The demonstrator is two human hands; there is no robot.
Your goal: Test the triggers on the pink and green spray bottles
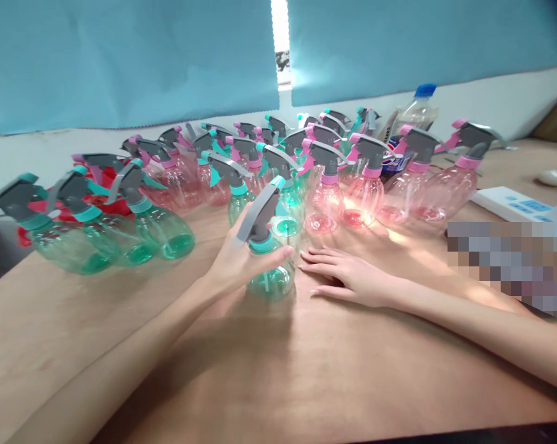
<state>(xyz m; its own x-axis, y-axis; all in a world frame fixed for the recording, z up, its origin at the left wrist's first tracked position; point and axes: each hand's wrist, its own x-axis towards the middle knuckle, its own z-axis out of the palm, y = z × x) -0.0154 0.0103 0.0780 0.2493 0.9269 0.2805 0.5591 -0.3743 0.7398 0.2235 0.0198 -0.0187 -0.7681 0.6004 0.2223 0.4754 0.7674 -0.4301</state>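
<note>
In the head view, my left hand [235, 256] has its fingers curled about the neck of a green spray bottle [263, 244], thumb across the near side, and the bottle sits roughly upright mid desk [352, 370], in front of the other spray bottles; I can't tell from here whether its base touches down. My right hand [347, 276] lies just beside it, fingers lightly spread and holding nothing. I'd want that grip snug but gentle, the bottle level, and the pink bottle [324, 197] behind it left unbumped
</note>
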